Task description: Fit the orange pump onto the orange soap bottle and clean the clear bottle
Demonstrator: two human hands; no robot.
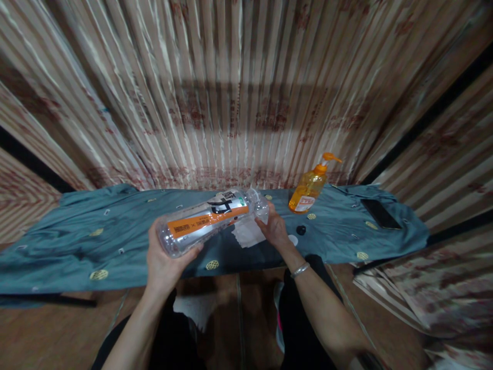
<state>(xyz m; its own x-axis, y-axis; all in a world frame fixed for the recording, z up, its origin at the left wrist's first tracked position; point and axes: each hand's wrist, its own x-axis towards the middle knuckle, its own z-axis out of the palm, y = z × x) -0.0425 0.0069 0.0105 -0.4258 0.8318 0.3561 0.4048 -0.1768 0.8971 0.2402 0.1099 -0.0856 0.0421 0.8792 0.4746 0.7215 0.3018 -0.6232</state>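
A clear plastic bottle (206,218) with a silver and orange label lies tilted in the air over the cloth-covered table. My left hand (165,252) wraps round its base end. At the other end, my right hand (275,226) has its fingers closed on a clear plastic piece (259,201), which touches the bottle's upper end; I cannot tell whether it is separate from the bottle. Beneath lies a white tissue (248,234), partly hidden by the bottle and hand. Near my right wrist are a small black cap (301,230) and a white disc (293,240).
An orange pump bottle (308,190) stands toward the back right. Farther right lies a dark phone (380,214). The narrow table wears a blue-green patterned cloth (131,221). Striped curtains (234,103) hang behind it and at both sides, with dark poles (416,123) in front.
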